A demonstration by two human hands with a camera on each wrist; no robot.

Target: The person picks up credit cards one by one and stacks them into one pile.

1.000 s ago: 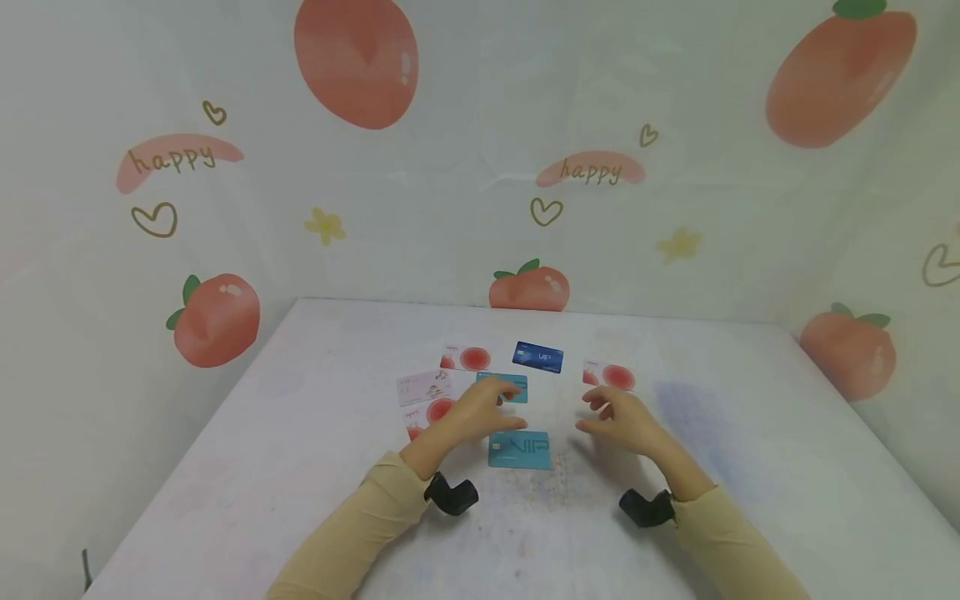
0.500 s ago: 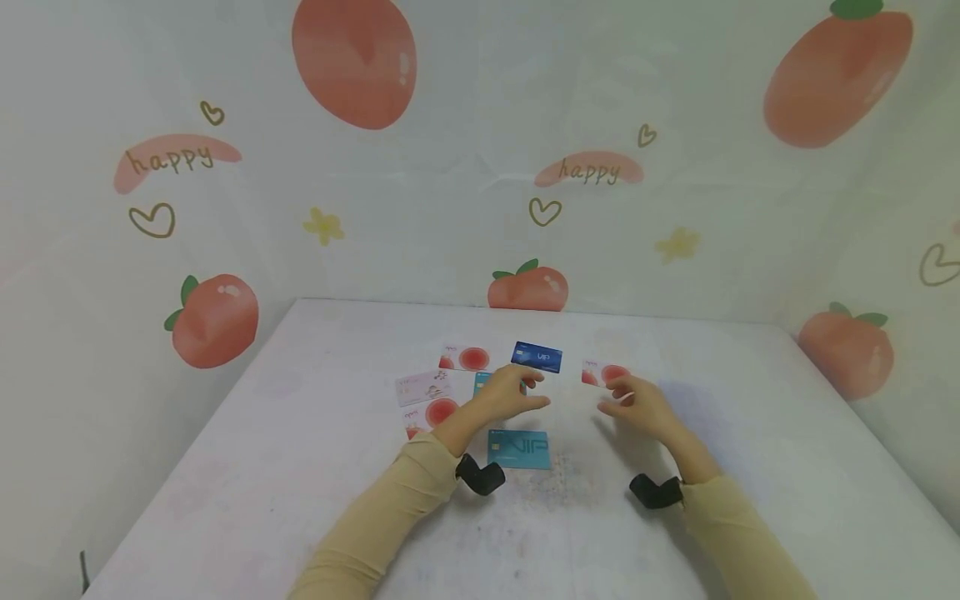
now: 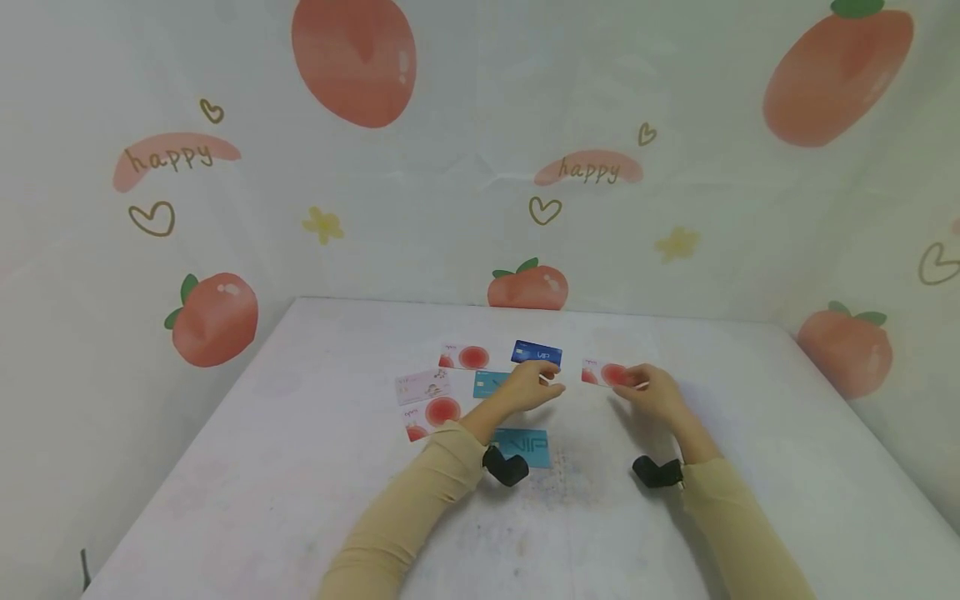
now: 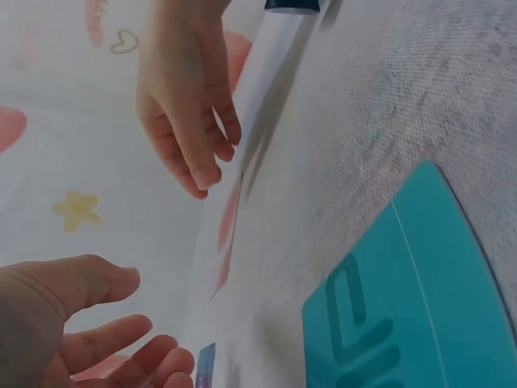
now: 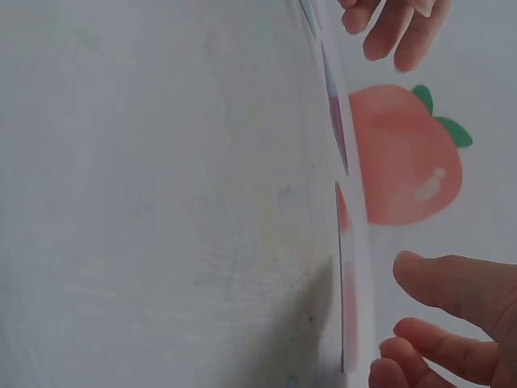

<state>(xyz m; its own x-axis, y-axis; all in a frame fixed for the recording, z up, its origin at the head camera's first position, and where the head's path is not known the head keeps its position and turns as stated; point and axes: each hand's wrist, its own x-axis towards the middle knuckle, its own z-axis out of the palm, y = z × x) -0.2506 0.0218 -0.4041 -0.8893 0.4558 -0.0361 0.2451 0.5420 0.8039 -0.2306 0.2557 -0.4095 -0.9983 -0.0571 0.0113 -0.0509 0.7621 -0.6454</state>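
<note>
My right hand (image 3: 651,393) reaches the right end of a white card with a red circle (image 3: 597,372), fingertips overlapping its edge in the head view. In the right wrist view its thumb and fingers are spread apart over that card (image 5: 349,307), pinching nothing. My left hand (image 3: 525,387) hovers, thumb and fingers apart, just below a dark blue VIP card (image 3: 536,350). It hides part of a teal card (image 3: 487,383). Closer to me lies a larger-looking teal VIP card (image 3: 528,448), partly behind the left wrist; the left wrist view shows this teal card (image 4: 404,307) close up.
Left of the hands lie two more red-circle cards, one at the back (image 3: 463,357) and one nearer (image 3: 429,418), with a pale pink card (image 3: 422,387) between them. A white cloth-like tabletop (image 3: 247,483) carries everything. Behind it hangs a fruit-patterned backdrop (image 3: 450,192).
My left hand has moved right and away from me, from the teal cards towards the dark blue one. The right hand has shifted right and forward to the red-circle card's edge.
</note>
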